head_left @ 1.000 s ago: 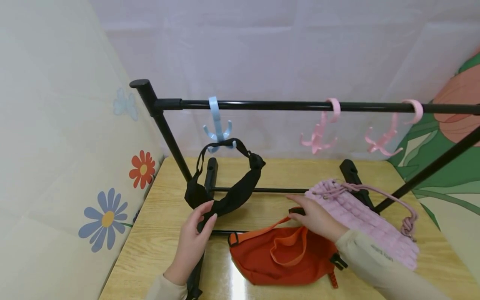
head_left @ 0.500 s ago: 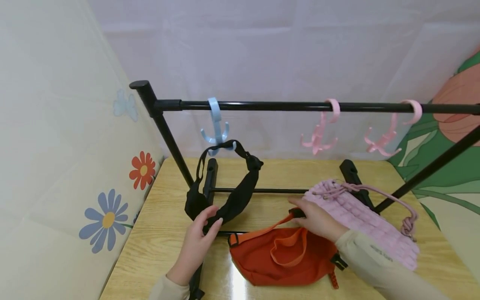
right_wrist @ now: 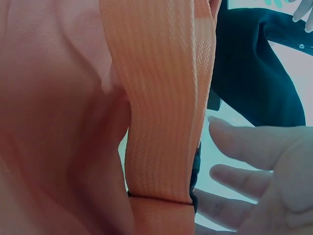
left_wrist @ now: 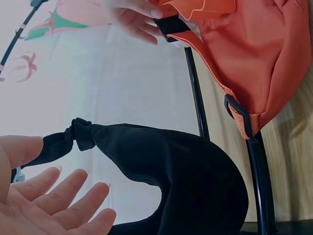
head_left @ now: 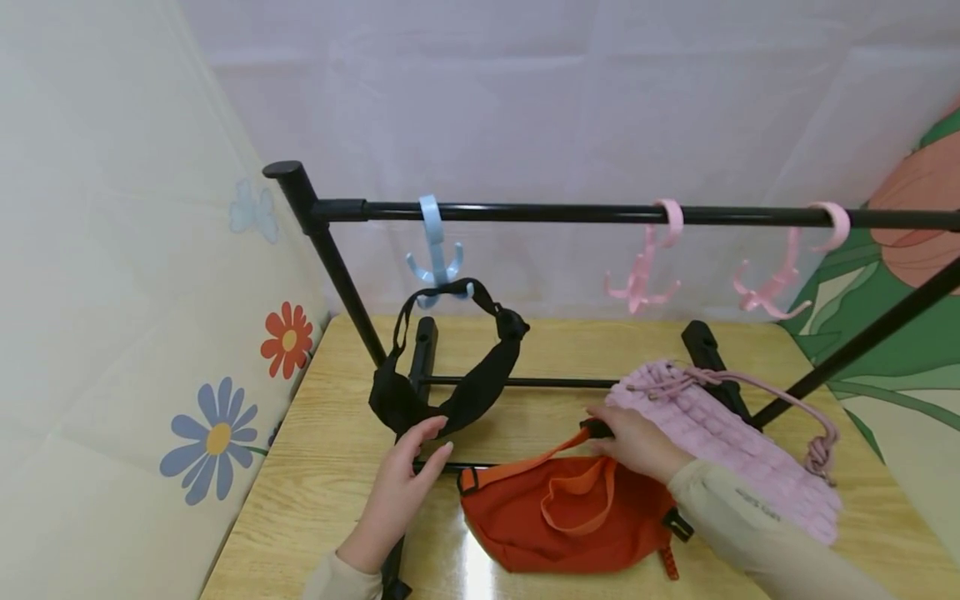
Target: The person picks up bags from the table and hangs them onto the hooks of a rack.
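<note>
A black sling bag (head_left: 487,383) with a knotted strap hangs from a light-blue hook (head_left: 432,242) on the rack's bar. My left hand (head_left: 397,492) is just below it, fingers spread and relaxed, fingertips at its lower edge. In the left wrist view the left palm (left_wrist: 44,205) holds nothing. An orange-red waist pack (head_left: 517,525) lies on the table, its orange strap raised toward my right hand (head_left: 637,442). That hand's fingers touch the black buckle (left_wrist: 172,27); in the right wrist view the thumb (right_wrist: 244,142) stands apart from the strap (right_wrist: 161,98).
Two pink hooks, a nearer-centre one (head_left: 640,275) and a right one (head_left: 776,283), hang on the black bar (head_left: 510,213). A quilted pink bag (head_left: 720,433) with a cord handle lies beside my right forearm. The rack's lower rods cross the wooden table (head_left: 285,467).
My left hand has dropped slightly down and right from the black bag, which swayed a little. My right hand stays by the waist pack's buckle.
</note>
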Motion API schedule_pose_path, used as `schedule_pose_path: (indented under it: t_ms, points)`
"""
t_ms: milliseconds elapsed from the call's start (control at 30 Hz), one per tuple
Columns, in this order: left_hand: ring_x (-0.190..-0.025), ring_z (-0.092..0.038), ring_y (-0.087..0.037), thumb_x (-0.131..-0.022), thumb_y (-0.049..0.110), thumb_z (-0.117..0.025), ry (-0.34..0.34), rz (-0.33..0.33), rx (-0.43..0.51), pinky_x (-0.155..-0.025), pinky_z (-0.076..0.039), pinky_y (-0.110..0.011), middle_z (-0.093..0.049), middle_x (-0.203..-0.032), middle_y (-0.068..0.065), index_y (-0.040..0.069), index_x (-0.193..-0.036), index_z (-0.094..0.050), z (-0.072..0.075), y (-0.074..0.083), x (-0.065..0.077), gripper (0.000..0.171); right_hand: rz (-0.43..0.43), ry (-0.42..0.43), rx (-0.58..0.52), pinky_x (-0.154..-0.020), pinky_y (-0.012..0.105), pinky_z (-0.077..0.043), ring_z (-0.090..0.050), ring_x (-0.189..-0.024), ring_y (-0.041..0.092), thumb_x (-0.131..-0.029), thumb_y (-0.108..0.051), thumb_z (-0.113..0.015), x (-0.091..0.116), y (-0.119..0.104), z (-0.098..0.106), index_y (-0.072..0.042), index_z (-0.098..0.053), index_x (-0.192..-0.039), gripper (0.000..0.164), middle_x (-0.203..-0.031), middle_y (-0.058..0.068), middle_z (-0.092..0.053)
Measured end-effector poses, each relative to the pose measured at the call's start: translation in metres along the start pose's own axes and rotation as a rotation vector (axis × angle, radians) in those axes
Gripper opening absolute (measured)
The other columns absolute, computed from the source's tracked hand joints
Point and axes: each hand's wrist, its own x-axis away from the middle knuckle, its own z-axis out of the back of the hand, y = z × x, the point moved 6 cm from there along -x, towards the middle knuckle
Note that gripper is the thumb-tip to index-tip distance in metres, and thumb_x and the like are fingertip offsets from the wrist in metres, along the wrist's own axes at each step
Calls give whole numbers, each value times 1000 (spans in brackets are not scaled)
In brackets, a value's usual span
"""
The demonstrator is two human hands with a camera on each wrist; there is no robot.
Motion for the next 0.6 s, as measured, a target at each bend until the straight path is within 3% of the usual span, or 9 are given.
schedule_pose_path:
  t_ms: [233,400,600]
  points:
    - [-117,-54,-31,-96,16,-62,-10,55,-11,-98,-40,-55,-60,-126,-13,0,-128,-58,-3,-5,-1,36,-9,8,20,-89,55,-46,-58,-106,43,-83,-6,-75,-2,0,1,8,-59,-123,45,-116,24,-62]
    - [-116,-54,-31,-97,17,-62,-18,48,-5,-96,-41,-53,-60,-126,-16,-1,-127,-58,-5,-5,0,35,-25,-4,27,-89,54,-46,-58,-105,43,-81,-5,-74,-3,1,0,10,-60,-119,43,-113,25,-62]
    - [-116,-53,-31,-97,18,-62,-22,53,17,-95,-40,-56,-60,-127,-13,0,-128,-58,-5,-6,1,36,26,27,59,-74,42,-51,-61,-81,27,-78,3,-73,-1,-1,-1,1,-67,-91,14,-86,10,-62]
